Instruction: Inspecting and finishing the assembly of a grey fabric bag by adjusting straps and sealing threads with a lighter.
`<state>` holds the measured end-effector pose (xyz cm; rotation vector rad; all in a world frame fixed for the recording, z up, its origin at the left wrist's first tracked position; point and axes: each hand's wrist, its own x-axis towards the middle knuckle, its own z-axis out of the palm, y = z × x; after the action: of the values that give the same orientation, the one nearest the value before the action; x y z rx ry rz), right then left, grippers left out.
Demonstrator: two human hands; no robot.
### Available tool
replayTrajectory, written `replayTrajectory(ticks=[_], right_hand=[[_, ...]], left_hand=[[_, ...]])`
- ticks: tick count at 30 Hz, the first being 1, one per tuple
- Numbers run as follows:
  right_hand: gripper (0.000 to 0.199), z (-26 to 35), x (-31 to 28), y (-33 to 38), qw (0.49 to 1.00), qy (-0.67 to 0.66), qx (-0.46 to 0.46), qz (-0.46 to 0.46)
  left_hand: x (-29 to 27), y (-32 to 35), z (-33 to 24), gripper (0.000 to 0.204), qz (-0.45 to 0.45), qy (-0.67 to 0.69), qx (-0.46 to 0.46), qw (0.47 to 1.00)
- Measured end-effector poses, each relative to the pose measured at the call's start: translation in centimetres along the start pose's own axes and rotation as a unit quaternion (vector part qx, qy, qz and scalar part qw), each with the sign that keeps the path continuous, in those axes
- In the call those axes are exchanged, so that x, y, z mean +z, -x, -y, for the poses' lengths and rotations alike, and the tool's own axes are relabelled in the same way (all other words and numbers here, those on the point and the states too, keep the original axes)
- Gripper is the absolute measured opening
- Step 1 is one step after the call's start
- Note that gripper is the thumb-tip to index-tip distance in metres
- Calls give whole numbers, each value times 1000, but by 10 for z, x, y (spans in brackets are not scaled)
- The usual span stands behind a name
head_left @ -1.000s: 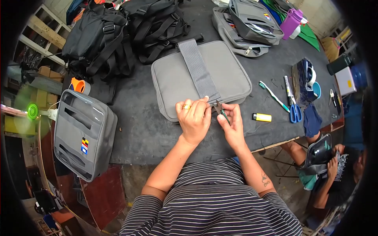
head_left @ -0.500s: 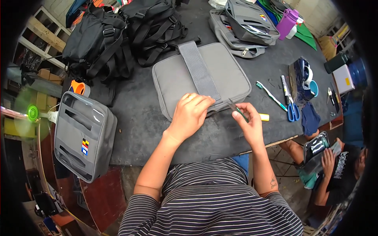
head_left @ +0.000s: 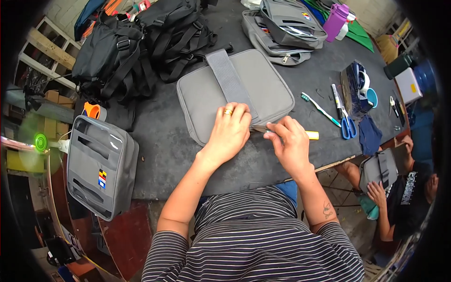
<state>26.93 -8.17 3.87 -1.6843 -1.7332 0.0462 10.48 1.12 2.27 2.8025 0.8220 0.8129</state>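
A grey zippered bag [head_left: 268,77] lies on the black table in front of me, a wide ribbed grey strap [head_left: 229,77] running across its top. My left hand [head_left: 226,134] is closed on the bag's near edge, fingers bent beside the strap's lower end. In my right hand [head_left: 290,143] are small thread snips [head_left: 260,128], pinched between thumb and fingers. Their dark blades point left at the near edge of the bag, close to my left fingertips. My fingers hide most of the handle and the spot where the tips lie.
Black strapped bags [head_left: 112,56] pile up at the far left; a grey clear-fronted bag [head_left: 98,164] stands at the left edge. Grey bags [head_left: 291,28] are stacked far right. A toothbrush [head_left: 322,110], marker [head_left: 337,98] and blue scissors [head_left: 348,127] lie right. A co-worker [head_left: 408,202] sits lower right.
My right hand has moved left and brought the snips in to the bag's near edge. My left fingers are more bent. The co-worker has turned over the bag they hold.
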Motion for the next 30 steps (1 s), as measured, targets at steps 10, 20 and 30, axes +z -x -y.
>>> replayTrajectory(ticks=[10, 20, 30], right_hand=[[15, 0, 6, -8, 998, 32, -51, 1], [12, -15, -16, -47, 992, -7, -119, 46], [22, -2, -9, -108, 920, -57, -309, 234]], left_hand=[[5, 2, 1, 25, -32, 38, -14, 999], [3, 19, -9, 15, -251, 108, -121, 954], [19, 43, -19, 22, -208, -85, -109, 968]])
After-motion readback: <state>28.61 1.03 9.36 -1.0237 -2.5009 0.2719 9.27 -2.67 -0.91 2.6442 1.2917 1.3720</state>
